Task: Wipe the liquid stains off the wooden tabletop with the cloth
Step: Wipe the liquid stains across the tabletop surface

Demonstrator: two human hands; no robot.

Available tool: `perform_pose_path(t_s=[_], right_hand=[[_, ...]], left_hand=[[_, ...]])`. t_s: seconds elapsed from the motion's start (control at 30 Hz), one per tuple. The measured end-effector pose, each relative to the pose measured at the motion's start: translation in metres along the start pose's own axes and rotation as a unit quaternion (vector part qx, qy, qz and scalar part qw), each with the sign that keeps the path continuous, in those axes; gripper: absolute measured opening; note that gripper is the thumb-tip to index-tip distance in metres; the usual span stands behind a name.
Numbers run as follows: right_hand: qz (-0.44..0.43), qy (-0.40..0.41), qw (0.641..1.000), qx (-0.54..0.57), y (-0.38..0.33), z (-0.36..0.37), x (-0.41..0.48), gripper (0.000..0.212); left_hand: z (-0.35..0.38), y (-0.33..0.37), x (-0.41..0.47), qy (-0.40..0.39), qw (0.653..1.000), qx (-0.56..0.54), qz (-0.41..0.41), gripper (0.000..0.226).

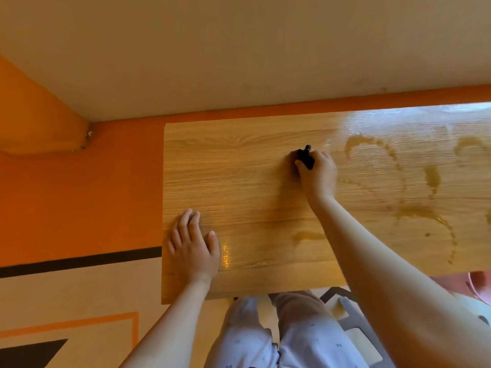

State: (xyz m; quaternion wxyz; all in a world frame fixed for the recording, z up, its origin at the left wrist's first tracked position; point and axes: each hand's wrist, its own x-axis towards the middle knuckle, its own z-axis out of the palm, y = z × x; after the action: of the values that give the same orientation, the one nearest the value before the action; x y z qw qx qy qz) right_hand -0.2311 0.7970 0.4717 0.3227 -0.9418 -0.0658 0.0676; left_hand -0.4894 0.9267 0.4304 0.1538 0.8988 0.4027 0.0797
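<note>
The wooden tabletop (239,181) fills the middle and right of the head view. Brownish liquid stains (414,212) streak its right half, and a smaller stain (309,235) lies near the front edge. My right hand (317,172) presses down on the table's middle, closed around a small black cloth (306,156) that pokes out past the fingers. My left hand (194,247) lies flat on the table's front left corner, fingers spread, holding nothing.
An orange wall band (79,197) runs behind and left of the table, with a cream wall above. My legs in light trousers (265,338) and a grey chair frame (353,312) are below the front edge. A pink object (478,285) shows at the right.
</note>
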Motion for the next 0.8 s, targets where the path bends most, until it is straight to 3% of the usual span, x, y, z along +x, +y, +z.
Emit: perform_pose_path(t_s=[0.13,0.23,0.33,0.67,0.8], right_hand=[[-0.118,-0.085,0.989,0.021,-0.048,0.046,-0.056,0.020],[-0.161,-0.101,0.982,0.011,-0.056,0.055,-0.071,0.022],[-0.136,-0.097,0.986,0.014,-0.036,0.038,-0.055,0.021],[0.074,0.071,0.994,-0.045,0.066,-0.055,-0.015,0.026],[0.044,0.047,0.998,-0.024,0.036,-0.026,-0.037,0.025]], left_hand=[[0.000,-0.001,0.000,-0.007,1.000,0.008,0.000,0.051],[0.000,-0.002,0.001,-0.009,1.000,0.012,0.003,0.050],[-0.001,-0.001,0.001,-0.007,1.000,0.004,0.004,0.050],[-0.002,-0.002,0.001,-0.007,1.000,-0.003,0.004,0.050],[-0.002,-0.003,0.000,-0.011,1.000,-0.003,0.005,0.050]])
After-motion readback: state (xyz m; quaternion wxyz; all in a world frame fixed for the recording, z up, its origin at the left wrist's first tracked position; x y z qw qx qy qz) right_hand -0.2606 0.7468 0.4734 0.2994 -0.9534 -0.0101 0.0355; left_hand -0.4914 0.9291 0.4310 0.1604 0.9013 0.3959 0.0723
